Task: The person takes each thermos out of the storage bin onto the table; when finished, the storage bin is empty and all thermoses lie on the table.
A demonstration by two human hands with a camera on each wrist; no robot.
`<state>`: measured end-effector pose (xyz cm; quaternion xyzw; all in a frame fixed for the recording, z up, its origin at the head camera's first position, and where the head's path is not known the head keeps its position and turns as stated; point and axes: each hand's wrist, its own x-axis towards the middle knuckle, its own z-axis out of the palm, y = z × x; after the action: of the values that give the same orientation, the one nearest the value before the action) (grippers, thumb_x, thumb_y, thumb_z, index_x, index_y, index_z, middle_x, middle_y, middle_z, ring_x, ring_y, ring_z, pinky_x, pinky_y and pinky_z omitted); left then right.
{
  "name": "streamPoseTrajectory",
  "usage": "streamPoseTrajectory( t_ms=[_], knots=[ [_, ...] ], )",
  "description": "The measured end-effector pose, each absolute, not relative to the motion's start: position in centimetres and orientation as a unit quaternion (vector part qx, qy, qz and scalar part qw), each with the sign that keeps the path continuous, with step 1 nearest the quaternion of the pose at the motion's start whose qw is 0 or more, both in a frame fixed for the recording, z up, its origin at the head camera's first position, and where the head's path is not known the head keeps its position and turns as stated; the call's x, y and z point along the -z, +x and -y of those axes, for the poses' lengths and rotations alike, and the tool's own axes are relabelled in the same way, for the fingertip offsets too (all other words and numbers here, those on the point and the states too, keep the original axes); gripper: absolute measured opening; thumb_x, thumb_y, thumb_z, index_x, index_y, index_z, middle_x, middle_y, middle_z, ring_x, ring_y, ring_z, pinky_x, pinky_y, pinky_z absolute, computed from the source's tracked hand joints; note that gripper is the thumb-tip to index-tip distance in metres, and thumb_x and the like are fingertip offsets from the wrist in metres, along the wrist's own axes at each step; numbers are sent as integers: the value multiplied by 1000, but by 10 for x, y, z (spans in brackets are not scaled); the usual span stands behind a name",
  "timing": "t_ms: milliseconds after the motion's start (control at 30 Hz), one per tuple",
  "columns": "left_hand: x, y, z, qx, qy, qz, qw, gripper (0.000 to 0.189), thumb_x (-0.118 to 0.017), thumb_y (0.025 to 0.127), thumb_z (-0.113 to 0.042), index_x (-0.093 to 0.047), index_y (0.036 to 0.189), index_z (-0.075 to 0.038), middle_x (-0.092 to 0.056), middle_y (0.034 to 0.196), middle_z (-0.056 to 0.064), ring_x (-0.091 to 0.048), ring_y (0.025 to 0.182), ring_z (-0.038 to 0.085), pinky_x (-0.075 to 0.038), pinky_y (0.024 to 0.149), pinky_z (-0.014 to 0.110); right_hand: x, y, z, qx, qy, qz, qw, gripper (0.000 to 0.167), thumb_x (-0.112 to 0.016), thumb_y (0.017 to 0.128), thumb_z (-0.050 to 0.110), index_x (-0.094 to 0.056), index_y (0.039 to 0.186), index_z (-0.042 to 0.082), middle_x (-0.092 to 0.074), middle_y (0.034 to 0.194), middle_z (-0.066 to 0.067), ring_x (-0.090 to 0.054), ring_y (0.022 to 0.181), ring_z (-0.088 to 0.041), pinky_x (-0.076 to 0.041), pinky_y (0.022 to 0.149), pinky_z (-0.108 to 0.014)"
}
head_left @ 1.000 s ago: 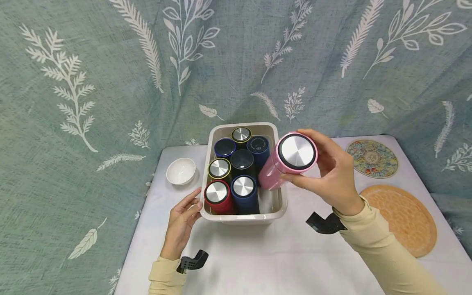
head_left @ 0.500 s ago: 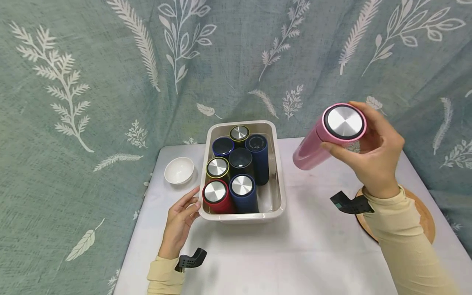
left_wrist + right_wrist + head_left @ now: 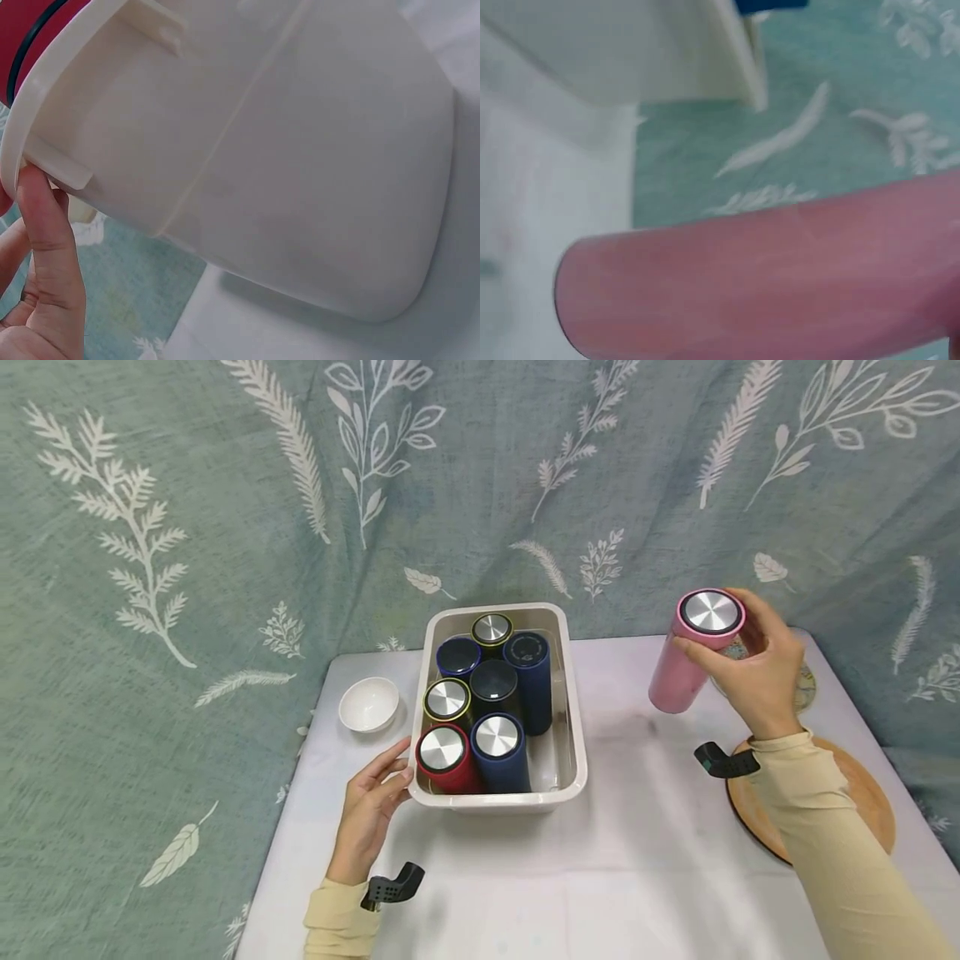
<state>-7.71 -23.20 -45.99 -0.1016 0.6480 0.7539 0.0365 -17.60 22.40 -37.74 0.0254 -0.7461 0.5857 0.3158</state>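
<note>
My right hand (image 3: 765, 672) grips a pink thermos flask (image 3: 678, 668) near its silver-topped lid. The flask is slightly tilted above the table's right side, and its base stands off the table in the right wrist view. My left hand (image 3: 367, 810) pinches the near-left rim of a cream plastic tub (image 3: 581, 760), its thumb pressed below the rim in the left wrist view. In the tub stand several more flasks, among them a red flask (image 3: 442, 750), a blue flask (image 3: 498, 752), a dark blue flask (image 3: 532, 681) and a black flask (image 3: 493, 683).
A white bowl (image 3: 369, 704) sits left of the tub. To the right lie a round wooden board (image 3: 855, 785) and a patterned round mat (image 3: 806, 689), partly hidden by the right hand and arm. A leaf-print curtain (image 3: 480, 485) hangs behind the white table (image 3: 525, 877).
The right hand has lifted the pink flask out of the tub, carried it right, and lowered it toward the table over the last half second. The left hand stays on the tub rim.
</note>
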Motion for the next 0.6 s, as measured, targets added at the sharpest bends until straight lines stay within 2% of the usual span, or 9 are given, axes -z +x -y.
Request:
streamPoseTrajectory(
  t_ms=[167,433,600],
  knots=[
    [459,-77,232,-749,-101,-654,35,53,-62,94,1,-48,146,2,-63,98,-6,-62,82,4,-55,72,20,397,-189,-238,-567,-58,763,303,68,-91,64,2,-69,127,19,-66,112,19,-60,110,-2,-49,92,-10],
    [456,-76,230,-726,-108,-679,24,49,-63,94,-1,-55,142,-3,-63,100,-5,-63,83,6,-56,74,24,423,-200,-256,-583,-143,753,268,65,-92,67,11,-67,126,25,-65,122,8,-58,115,-3,-49,99,-14],
    [457,-76,232,-723,-109,-682,25,48,-64,94,-2,-56,141,-6,-62,103,-2,-63,85,7,-56,73,23,435,-206,-263,-572,-170,766,240,70,-90,73,17,-61,136,26,-61,136,2,-56,125,-5,-47,109,-20]
  ],
)
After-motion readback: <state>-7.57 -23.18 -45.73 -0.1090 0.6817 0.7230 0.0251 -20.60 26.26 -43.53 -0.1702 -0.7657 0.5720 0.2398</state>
